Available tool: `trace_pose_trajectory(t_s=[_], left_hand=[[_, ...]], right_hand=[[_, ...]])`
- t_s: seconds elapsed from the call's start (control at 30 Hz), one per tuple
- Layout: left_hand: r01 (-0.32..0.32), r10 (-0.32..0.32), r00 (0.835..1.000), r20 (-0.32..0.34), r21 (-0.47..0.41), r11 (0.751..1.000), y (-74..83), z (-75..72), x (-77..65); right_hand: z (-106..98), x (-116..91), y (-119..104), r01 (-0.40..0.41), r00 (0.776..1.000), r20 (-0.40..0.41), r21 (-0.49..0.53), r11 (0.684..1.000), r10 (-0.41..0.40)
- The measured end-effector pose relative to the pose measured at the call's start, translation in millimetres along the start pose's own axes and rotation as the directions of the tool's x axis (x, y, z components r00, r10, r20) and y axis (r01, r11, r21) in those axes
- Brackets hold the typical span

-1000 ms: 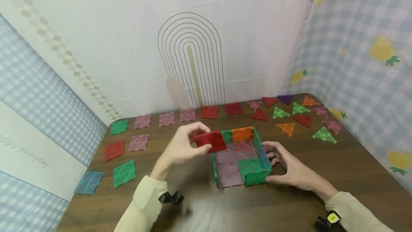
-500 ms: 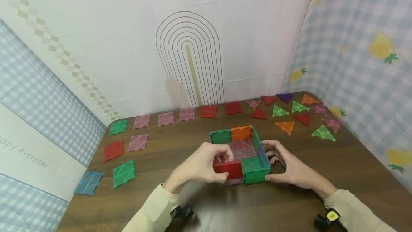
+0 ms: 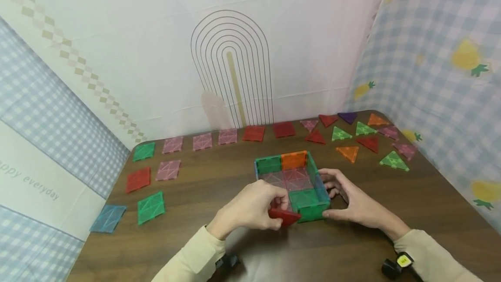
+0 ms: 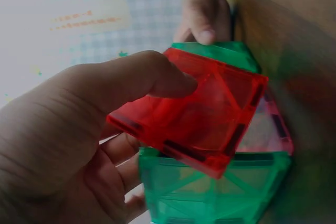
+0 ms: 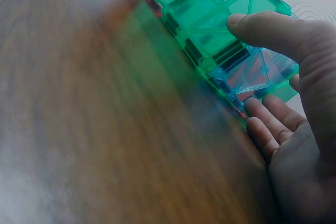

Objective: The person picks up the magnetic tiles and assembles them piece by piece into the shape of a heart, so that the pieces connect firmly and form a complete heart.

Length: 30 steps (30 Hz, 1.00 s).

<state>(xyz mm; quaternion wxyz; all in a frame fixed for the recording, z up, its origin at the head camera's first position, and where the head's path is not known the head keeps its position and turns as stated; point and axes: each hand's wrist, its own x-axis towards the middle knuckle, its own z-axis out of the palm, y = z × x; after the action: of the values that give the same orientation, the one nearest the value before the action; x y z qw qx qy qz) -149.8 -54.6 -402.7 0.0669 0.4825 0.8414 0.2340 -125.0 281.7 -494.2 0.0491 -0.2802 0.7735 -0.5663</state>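
My left hand [image 3: 250, 207] pinches a red square magnetic tile [image 3: 287, 217], thumb on its near face. The tile is tilted at the front left of a low open-topped box of magnetic tiles [image 3: 312, 213]. In the left wrist view, the red tile [image 4: 215, 103] overlaps the gap in the front wall, beside a green side tile [image 4: 210, 187]. My right hand [image 3: 358, 210] holds the box's front right corner, its thumb on the green front tile [image 5: 210, 24] and its fingers by the blue side tile [image 5: 257, 74]. Pink and green tiles floor the box; an orange tile [image 3: 294, 160] stands at its back.
Loose square tiles lie along the table's back and left, among them a red square [image 3: 138, 180], a green square [image 3: 151, 208] and a blue square [image 3: 108, 219]. Several triangles, such as a green triangle [image 3: 394, 161], lie at the back right. Patterned cloth [image 3: 313, 47] hangs behind the table.
My left hand has brought the red tile down and toward me, from above the box's left side to its front; the tile has since tipped outward. My right hand has stayed at the corner.
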Motion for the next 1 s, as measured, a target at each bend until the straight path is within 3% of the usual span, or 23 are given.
trace_pose_trajectory(t_s=[0.13, 0.3, 0.43, 0.77, 0.9, 1.0], left_hand=[[0.004, -0.004, 1.0, 0.003, 0.009, 1.0, -2.5, 2.3, -0.7], [-0.004, 0.002, 0.999, -0.035, -0.067, 0.998, -2.4, -0.9, -3.2], [0.001, -0.005, 1.0, -0.03, -0.104, 0.995, -2.5, 1.1, -3.2], [0.012, -0.009, 0.999, -0.045, 0.063, 0.998, -1.5, 5.1, 0.7], [-0.014, 0.02, 0.99, -0.14, 0.046, 0.999, -6.1, -2.2, -3.2], [-0.002, -0.011, 0.964, -0.266, -0.048, 0.999, -14.8, -10.3, -10.1]], right_hand=[[0.5, -0.1, 0.6, -0.004, 1.0, 0.005, 0.003, 1.0, 0.004], [-0.9, 0.6, 0.6, 0.01, 1.0, 0.01, 0.0, 1.0, -0.01], [-2.5, 0.5, 0.6, 0.026, 1.0, 0.015, -0.012, 1.0, -0.026], [-2.9, 0.1, -1.2, -0.012, 1.0, -0.007, -0.014, 1.0, 0.012], [-1.8, 0.3, -0.3, -0.015, 1.0, -0.004, -0.013, 1.0, 0.015], [-1.2, 0.3, 1.7, -0.022, 1.0, 0.004, -0.02, 1.0, 0.023]])
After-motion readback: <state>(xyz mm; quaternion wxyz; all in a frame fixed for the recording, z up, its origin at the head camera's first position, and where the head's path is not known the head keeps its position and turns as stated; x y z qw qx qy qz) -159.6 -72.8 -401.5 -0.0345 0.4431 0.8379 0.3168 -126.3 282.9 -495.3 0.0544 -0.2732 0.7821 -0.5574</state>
